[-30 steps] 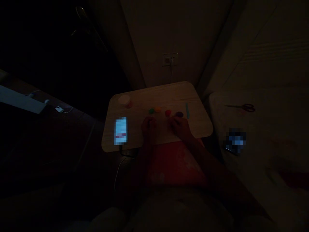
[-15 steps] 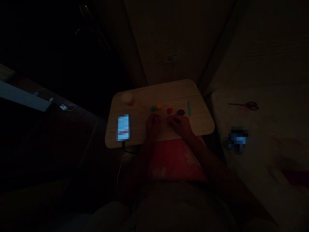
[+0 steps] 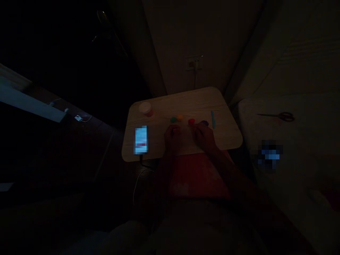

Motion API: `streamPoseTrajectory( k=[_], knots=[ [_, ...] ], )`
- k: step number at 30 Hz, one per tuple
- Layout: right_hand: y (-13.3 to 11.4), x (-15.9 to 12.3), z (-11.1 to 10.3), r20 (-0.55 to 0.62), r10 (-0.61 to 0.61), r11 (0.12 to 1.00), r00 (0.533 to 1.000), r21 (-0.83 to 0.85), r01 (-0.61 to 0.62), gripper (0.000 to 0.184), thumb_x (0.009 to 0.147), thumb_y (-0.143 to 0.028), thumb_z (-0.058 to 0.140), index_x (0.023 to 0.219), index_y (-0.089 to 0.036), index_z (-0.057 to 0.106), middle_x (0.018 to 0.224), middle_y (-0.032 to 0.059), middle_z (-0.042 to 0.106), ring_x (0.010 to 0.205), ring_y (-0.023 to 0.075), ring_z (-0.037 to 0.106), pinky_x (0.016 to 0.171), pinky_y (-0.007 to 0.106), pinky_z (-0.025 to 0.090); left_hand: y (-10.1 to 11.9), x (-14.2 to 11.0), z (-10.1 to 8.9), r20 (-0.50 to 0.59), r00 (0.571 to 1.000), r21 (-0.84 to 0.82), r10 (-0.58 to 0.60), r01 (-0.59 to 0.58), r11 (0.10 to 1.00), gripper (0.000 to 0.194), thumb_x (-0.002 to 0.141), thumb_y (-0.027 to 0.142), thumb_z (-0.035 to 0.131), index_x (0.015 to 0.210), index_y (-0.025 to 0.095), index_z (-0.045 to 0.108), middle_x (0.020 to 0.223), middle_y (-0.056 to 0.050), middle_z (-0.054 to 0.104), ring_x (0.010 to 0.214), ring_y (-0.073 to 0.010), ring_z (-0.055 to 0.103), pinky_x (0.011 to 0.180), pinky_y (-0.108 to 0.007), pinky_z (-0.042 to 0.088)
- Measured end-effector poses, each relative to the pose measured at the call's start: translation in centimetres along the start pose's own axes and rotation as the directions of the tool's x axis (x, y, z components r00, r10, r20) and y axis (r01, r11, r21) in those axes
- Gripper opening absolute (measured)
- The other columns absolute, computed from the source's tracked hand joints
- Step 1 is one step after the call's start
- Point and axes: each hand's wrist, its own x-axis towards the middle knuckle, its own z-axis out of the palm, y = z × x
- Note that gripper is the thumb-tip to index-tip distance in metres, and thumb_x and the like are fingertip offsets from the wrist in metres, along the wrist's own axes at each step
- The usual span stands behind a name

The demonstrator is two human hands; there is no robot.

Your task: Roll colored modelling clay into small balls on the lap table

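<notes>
In dim light, both my hands are over a small wooden-topped table [image 3: 164,106]. My left hand [image 3: 172,136] has its fingers curled in a pinch, just below a green lump [image 3: 173,120] and an orange lump [image 3: 180,117] that look like modelling clay. Whatever its fingertips hold is too dark to make out. My right hand [image 3: 205,136] is closed, its fingertips at the near edge of a red lump [image 3: 191,121]; I cannot tell if they grip it. Behind its knuckles a purple lump [image 3: 204,123] is partly hidden. A light-blue stick-like tool [image 3: 213,119] lies farther right.
A lidded tub [image 3: 146,109] stands at the table's back left. A lit phone [image 3: 140,140] with a cable lies at the front left. To the right, scissors [image 3: 285,116] and a blurred-out device [image 3: 270,156] rest on a pale surface. A wall socket [image 3: 193,63] is behind.
My right hand has moved slightly forward, its fingertips now at the red lump and its knuckles covering part of the purple one. My left hand stays about where it was. The view has shifted slightly.
</notes>
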Motion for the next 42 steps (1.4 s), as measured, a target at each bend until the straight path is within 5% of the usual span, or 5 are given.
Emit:
streamPoseTrajectory(
  k=[4,17,29,36,42],
  knots=[
    [0.0,-0.1,0.0,0.015,0.071,0.997,0.997,0.016,-0.071,0.03,0.096,-0.038,0.059,0.113,-0.022,0.078,0.106,0.0114,0.08,0.092,0.0279,0.071,0.084,0.044,0.057,0.1,0.1,-0.1,0.003,1.0,-0.011,-0.004,0.004,1.0,0.024,0.086,0.041,0.068,0.077,0.02,0.064,0.073,-0.001,0.061,0.07,-0.0152,0.055,0.066,-0.025,0.045],
    [0.1,-0.3,0.1,0.062,0.049,0.999,0.997,-0.014,-0.048,0.02,0.091,-0.034,0.062,0.081,-0.022,0.075,0.085,0.0075,0.078,0.076,0.0257,0.069,0.075,0.041,0.056,0.4,-0.1,-0.6,0.019,0.999,-0.076,-0.032,0.033,0.997,0.025,0.085,0.043,0.07,0.077,0.02,0.062,0.07,0.0,0.058,0.067,-0.015,0.054,0.064,-0.026,0.044],
    [0.3,-0.2,0.4,0.101,0.101,0.995,0.99,0.005,-0.102,0.021,0.092,-0.034,0.065,0.098,-0.021,0.08,0.085,0.0088,0.08,0.072,0.027,0.07,0.071,0.043,0.057,-0.5,0.1,-0.7,0.02,0.999,-0.053,-0.049,0.05,0.997,0.018,0.082,0.037,0.069,0.079,0.02,0.064,0.071,0.0,0.062,0.067,-0.0141,0.055,0.063,-0.025,0.043],
    [-0.1,0.8,1.3,0.187,-0.131,0.985,0.974,-0.087,0.149,0.024,0.097,-0.025,0.057,0.097,-0.021,0.08,0.102,0.0143,0.075,0.097,0.0295,0.069,0.089,0.047,0.054,0.0,0.0,-0.8,0.028,0.999,-0.048,-0.015,0.016,0.999,0.026,0.086,0.045,0.069,0.08,0.02,0.064,0.074,-0.001,0.062,0.07,-0.0149,0.056,0.067,-0.026,0.047],
    [0.2,0.9,1.6,0.169,-0.15,0.972,0.974,-0.156,0.177,0.026,0.096,-0.018,0.051,0.102,-0.019,0.076,0.102,0.0144,0.073,0.099,0.0302,0.066,0.091,0.046,0.053,0.2,0.0,-0.7,0.017,1.0,-0.034,-0.024,0.024,0.999,0.027,0.084,0.046,0.071,0.083,0.02,0.066,0.079,-0.002,0.065,0.074,-0.0162,0.059,0.07,-0.027,0.05]
  ],
)
